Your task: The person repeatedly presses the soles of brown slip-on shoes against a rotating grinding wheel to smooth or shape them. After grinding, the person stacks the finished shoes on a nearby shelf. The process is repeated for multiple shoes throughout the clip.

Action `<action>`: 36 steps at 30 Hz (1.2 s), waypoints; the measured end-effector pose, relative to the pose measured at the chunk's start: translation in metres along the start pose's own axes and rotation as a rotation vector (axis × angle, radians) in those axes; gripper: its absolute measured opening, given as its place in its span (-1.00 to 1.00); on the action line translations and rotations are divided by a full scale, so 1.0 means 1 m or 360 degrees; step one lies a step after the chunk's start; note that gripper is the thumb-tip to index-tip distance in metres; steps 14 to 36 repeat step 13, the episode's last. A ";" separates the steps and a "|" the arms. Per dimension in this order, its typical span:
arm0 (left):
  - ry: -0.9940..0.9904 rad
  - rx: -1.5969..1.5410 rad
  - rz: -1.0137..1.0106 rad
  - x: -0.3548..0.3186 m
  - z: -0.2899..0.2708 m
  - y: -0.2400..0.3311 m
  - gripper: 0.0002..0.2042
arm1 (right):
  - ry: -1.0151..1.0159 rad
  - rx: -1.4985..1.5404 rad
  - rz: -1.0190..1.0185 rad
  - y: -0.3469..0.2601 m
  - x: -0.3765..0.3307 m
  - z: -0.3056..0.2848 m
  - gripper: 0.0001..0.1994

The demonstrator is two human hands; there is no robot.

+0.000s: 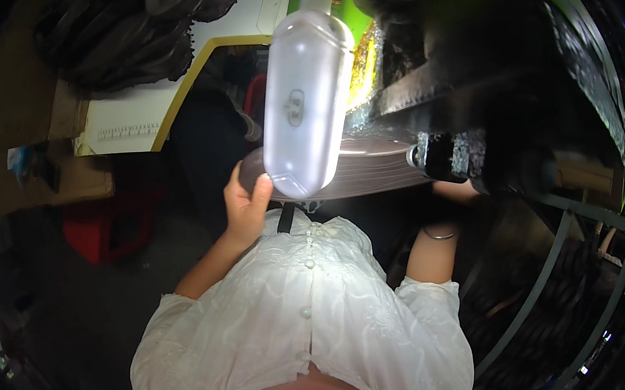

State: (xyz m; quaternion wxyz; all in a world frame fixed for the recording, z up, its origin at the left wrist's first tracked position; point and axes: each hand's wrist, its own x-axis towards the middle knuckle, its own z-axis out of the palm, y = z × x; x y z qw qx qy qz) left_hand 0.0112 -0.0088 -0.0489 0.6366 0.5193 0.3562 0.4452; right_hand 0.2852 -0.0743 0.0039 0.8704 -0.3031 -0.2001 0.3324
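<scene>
A long, dark brown piece with a layered, ridged edge point(383, 170) curves across in front of my body. My left hand point(246, 207) grips its left end, thumb on the near side and fingers behind. Beneath the dark machine head point(485, 76), my right hand point(456, 192) is near the right end of the piece. Shadow and the machine hide most of that hand's fingers, so its grip cannot be made out. A translucent white lamp point(304, 129) hangs in front and covers the middle of the piece.
Black, glossy strips lie in a heap point(129, 23) at the far left. Beside them is a white, yellow-edged tabletop point(125, 126) with a printed scale. A red stool point(99, 230) stands lower left. Green-grey metal bars point(548, 269) rise at the right.
</scene>
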 end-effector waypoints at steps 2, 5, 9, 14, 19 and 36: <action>0.0073 0.0229 0.0066 -0.002 -0.020 0.000 -0.74 | -0.0049 -0.0109 -0.0022 0.018 -0.009 0.001 -0.57; 0.0233 0.0173 0.0182 0.007 -0.043 0.001 -0.75 | 0.0131 0.0002 -0.0013 0.049 -0.037 0.017 -0.54; 0.0324 0.0134 0.0169 0.024 -0.072 0.013 -0.74 | 0.0253 0.0057 -0.0006 0.090 -0.075 0.010 -0.60; 0.0214 0.0121 0.0076 0.036 -0.103 0.005 -0.67 | 0.0024 -0.0075 0.0038 0.091 -0.077 0.024 -0.68; 0.0214 0.0121 0.0076 0.036 -0.103 0.005 -0.67 | 0.0024 -0.0075 0.0038 0.091 -0.077 0.024 -0.68; 0.0214 0.0121 0.0076 0.036 -0.103 0.005 -0.67 | 0.0024 -0.0075 0.0038 0.091 -0.077 0.024 -0.68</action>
